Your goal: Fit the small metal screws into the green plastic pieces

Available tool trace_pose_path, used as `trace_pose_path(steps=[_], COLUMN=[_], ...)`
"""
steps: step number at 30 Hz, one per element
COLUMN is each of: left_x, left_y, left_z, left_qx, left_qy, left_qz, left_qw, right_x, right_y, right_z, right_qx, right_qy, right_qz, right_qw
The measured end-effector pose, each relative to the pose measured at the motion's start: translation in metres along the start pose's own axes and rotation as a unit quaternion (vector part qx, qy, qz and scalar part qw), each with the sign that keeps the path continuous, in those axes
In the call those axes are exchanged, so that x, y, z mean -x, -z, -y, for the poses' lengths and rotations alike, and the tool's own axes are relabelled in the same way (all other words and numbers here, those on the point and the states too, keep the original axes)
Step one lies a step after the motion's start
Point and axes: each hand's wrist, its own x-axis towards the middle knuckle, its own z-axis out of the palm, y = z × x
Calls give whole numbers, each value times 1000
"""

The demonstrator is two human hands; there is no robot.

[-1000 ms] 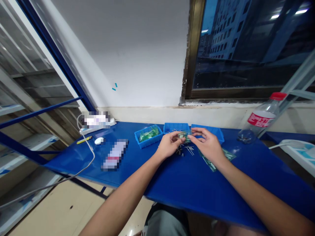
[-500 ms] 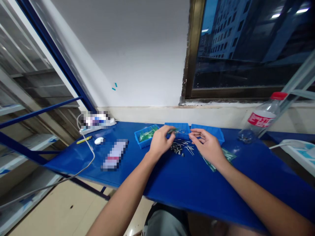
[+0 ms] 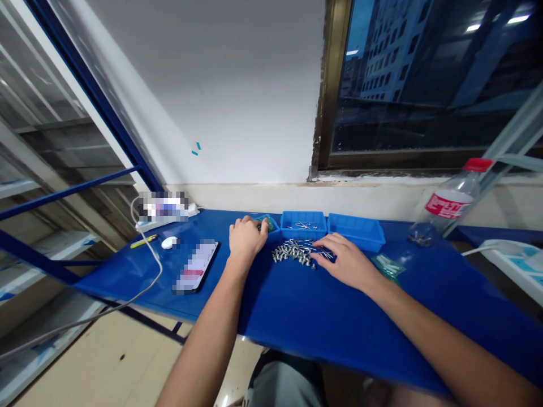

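My left hand (image 3: 247, 242) is at the left blue bin (image 3: 275, 233), fingers curled and partly hidden. A green plastic bag (image 3: 267, 222) shows by its thumb and appears held. My right hand (image 3: 348, 261) is low over the right end of a pile of thin metal pins (image 3: 302, 244), thumb and fingers apart, touching or just above the pins. In front of the pins lies a heap of small silvery metal fittings (image 3: 292, 255). More pins lie in the middle blue bin (image 3: 304, 230).
A right blue bin (image 3: 357, 238) stands beside the middle one. Green plastic bags (image 3: 388, 265) lie beyond my right forearm. A red-capped bottle (image 3: 447, 203) stands at right. At left are a phone (image 3: 197, 267), a white mouse-like object (image 3: 170, 243), a yellow cutter (image 3: 143, 242) and a cable (image 3: 159, 271).
My left hand has moved left from above the pile to the left bin, with a green bag by its thumb. My right hand has come down and left to the pins, its fingers spreading.
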Motion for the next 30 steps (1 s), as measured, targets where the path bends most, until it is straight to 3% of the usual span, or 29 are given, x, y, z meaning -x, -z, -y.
trace_pose_path(steps=[4,7,11,15,19,23,30], left_x=[1,2,4,13,24,30,27], left_y=[0,0,1,-4,-14,-22,-24], left_z=[-1,-2,-13,-35,-57,-68,-67], left_qx=[0,28,112,215,286,320,342], left_qy=[-1,-19,-114,-253,-328,-349,-336], left_qz=[-28,-95,-160,-115,-47,-5,4], left_qw=[1000,995,974,936,899,881,878], right_x=[2,1,0,2,2,0,0], right_y=[-8,-12,-9,-6,-10,-16,-11], right_z=[-3,-3,1,4,0,-7,-6], right_qx=[30,27,29,62,82,99,83], right_qy=[43,50,54,79,103,107,100], right_qz=[43,48,41,56,68,67,67], right_qw=[998,997,997,993,989,987,989])
